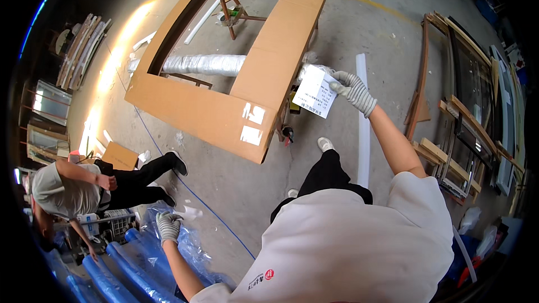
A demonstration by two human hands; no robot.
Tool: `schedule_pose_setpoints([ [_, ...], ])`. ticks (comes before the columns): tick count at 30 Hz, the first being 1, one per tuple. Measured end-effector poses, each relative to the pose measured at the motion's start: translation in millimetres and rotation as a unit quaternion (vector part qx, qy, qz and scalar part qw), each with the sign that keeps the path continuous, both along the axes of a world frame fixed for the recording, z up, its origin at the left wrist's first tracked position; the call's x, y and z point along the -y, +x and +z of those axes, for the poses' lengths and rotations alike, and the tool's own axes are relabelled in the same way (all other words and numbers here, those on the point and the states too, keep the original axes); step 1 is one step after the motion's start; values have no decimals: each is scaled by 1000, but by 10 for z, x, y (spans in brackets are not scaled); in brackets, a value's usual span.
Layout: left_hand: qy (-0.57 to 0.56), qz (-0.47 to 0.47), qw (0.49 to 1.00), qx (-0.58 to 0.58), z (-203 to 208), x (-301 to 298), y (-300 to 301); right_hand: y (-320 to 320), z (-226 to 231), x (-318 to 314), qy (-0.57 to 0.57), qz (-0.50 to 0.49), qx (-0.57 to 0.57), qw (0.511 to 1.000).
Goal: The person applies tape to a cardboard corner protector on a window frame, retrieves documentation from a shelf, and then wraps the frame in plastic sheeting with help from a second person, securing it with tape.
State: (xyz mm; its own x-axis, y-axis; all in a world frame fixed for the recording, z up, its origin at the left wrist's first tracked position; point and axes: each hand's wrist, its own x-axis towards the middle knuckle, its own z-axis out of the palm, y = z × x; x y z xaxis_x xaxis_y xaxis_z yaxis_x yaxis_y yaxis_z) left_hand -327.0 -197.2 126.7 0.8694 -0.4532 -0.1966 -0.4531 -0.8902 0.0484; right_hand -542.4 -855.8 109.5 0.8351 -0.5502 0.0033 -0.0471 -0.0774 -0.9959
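My right hand [355,93], in a grey striped glove, pinches a white printed paper sheet [315,91] by its edge. The sheet is raised beside a large frame covered in brown cardboard [281,45]. Two white labels [252,134] with torn-looking shapes sit on the frame's near corner. Out to the left, my left hand [168,227], gloved alike, has its fingers curled in. What it holds, if anything, cannot be made out. Beside it shows a small white scrap [191,212], and clear plastic film [188,247] lies below.
The frame rests on supports wrapped in clear film [205,64]. Another person [73,188] bends over blue plastic-wrapped rolls [135,264] at the left. A blue cable [208,205] crosses the floor. Window frames and timber [460,118] lean at the right, near a long white strip [364,129].
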Motion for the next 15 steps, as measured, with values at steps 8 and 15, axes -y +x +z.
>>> schedule_pose_setpoints([
  [8,-118,-156,961,-195,176,2441,-353,380,-355,1640,33,-15,-18,999],
  [15,-314,-4,852,-419,501,3921,-442,756,-477,2404,79,3,69,994],
])
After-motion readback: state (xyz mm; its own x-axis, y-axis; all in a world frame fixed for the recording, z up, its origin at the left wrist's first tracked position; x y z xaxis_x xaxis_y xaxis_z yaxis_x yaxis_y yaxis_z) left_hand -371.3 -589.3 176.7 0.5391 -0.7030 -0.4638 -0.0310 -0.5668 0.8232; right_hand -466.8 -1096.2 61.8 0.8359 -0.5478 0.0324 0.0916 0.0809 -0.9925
